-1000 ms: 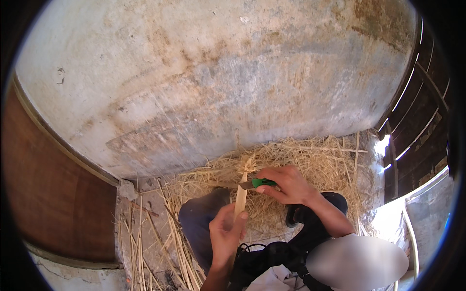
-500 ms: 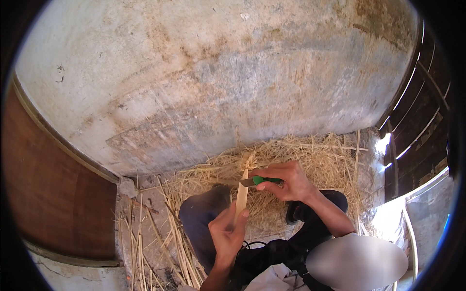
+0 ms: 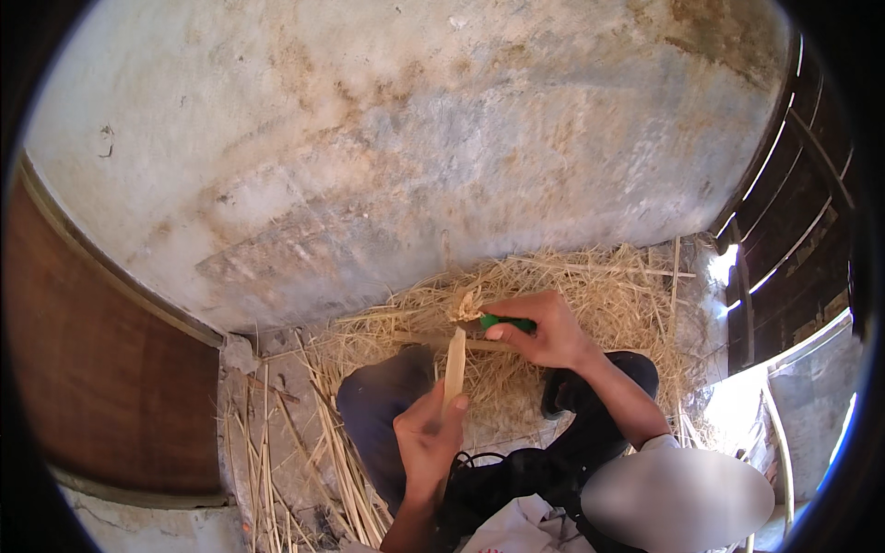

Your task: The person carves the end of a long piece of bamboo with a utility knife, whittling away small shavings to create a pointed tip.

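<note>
Though it fills most of the view, the stained plaster wall (image 3: 415, 147) at the far side is only backdrop, w/ a brown wooden panel (image 3: 92, 369) at left and a dark slatted door (image 3: 793, 212) at right. Below the wall lies a heap of pale straw-like shavings (image 3: 572, 286), spreading left into loose long strips (image 3: 341, 461) on the ground. Near the bottom centre, the left hand (image 3: 426, 442) has its fingers closed round the lower part of a flat pale bamboo strip (image 3: 454, 361), held upright. The right hand (image 3: 544, 327) grips a green-handled knife (image 3: 505, 323), fingers curled shut on the handle, blade end at the strip's frayed top (blade itself too small to make out). The strip looks light, stiff along its length but prob. splintery at the edges and apt to split w/ the grain, so the low grip, well clear of the blade, seems the sound place to hold. No packages, labels or signs visible anywhere.
</note>
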Available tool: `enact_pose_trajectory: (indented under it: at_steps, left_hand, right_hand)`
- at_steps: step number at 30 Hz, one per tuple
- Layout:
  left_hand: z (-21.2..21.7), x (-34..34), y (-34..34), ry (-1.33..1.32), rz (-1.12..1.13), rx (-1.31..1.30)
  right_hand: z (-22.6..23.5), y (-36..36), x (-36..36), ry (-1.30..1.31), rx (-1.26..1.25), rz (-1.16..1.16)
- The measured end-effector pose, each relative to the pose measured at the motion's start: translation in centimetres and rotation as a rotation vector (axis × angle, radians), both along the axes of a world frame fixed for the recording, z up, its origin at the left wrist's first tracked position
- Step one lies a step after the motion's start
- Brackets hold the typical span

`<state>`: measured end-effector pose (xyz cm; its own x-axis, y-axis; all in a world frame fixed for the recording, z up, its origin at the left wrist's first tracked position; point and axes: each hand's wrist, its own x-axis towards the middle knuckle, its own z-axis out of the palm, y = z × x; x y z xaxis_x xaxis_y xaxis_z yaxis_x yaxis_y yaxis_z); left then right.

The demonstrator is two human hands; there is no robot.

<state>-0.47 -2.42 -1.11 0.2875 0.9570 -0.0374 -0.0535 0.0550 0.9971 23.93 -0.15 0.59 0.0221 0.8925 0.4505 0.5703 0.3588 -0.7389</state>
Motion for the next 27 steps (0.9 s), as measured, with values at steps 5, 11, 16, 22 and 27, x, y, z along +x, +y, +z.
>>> enact_pose_trajectory:
  at_steps: [5, 11, 16, 22, 27]
  left_hand:
    - [0.3, -0.3, 0.7, -0.09, -0.073, -0.153]
    - [-0.8, -0.3, 0.5, -0.094, 0.007, -0.065]
    - [-0.5, -0.2, 0.6, 0.062, 0.058, 0.099]
    - [-1.3, -0.3, 0.6, 0.124, 0.065, 0.193]
    - [-1.4, 0.0, 0.1, 0.122, 0.092, 0.219]
  right_hand:
    - [-0.9, 0.6, 1.5, 0.381, -0.379, 0.273]
    - [-1.4, 0.0, 0.2, 0.088, 0.008, 0.18]
    - [-0.3, -0.7, -0.3, -0.158, 0.135, 0.021]
    - [0.3, -1.2, -0.9, -0.283, 0.144, -0.072]
    - [0.6, -1.3, -1.2, -0.281, 0.201, -0.108]
